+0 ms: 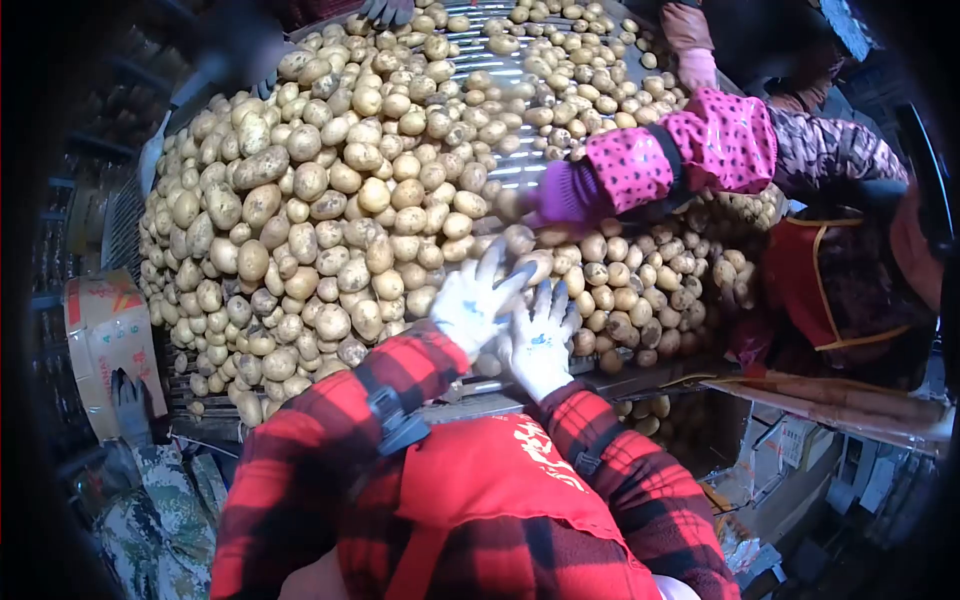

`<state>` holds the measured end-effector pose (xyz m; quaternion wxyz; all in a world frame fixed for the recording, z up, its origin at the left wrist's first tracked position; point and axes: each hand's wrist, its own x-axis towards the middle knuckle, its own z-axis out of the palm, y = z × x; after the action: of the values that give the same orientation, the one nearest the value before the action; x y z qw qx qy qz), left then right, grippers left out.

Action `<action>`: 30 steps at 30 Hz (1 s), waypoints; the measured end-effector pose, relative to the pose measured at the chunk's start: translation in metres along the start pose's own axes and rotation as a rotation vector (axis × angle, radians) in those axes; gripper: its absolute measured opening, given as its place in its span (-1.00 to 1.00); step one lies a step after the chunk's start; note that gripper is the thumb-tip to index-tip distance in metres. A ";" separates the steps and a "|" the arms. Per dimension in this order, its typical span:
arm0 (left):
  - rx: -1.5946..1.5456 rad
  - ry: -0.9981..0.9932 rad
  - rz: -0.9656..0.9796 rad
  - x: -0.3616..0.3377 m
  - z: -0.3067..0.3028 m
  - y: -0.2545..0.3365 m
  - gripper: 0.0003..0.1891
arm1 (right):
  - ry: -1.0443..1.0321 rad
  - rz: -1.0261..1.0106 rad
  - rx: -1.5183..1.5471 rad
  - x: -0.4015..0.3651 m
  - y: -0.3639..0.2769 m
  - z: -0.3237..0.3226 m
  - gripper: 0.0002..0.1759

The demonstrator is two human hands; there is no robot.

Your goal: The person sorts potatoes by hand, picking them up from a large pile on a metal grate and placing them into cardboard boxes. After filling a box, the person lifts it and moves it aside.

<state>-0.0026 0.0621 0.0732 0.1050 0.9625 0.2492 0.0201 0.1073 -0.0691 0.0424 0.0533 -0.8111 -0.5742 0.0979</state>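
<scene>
Though slatted, table (518, 172) full of potatoes (375, 195)

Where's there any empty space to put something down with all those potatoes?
Bare metal slats show at the far middle, between the big potato heap on the left and potatoes on the right. It's crowded by the left hand and right hand, with potatoes packed close around.

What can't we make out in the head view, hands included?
- Head view: fingertip contact of left hand and right hand, hidden partly by the gloves themselves.
- Head view: fingers of purple glove, blurred.
- Head view: most slats, under potatoes.
- Head view: carton print, too small.
</scene>
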 end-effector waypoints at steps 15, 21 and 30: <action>-0.277 0.054 -0.189 0.176 0.012 -0.010 -0.14 | 0.176 0.183 -0.180 0.187 0.121 -0.026 -0.09; -0.363 0.545 -0.071 0.026 -0.068 -0.048 -0.50 | 0.119 0.086 -0.063 0.193 0.154 -0.043 -0.13; -0.222 0.668 -0.675 -0.088 -0.057 -0.104 -0.24 | 0.228 -0.797 0.401 0.201 -0.072 -0.110 -0.38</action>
<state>-0.1346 0.1193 0.1082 0.1222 0.7518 0.5640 0.3191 0.1297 0.1471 0.1439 0.3052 -0.5062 -0.8017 0.0890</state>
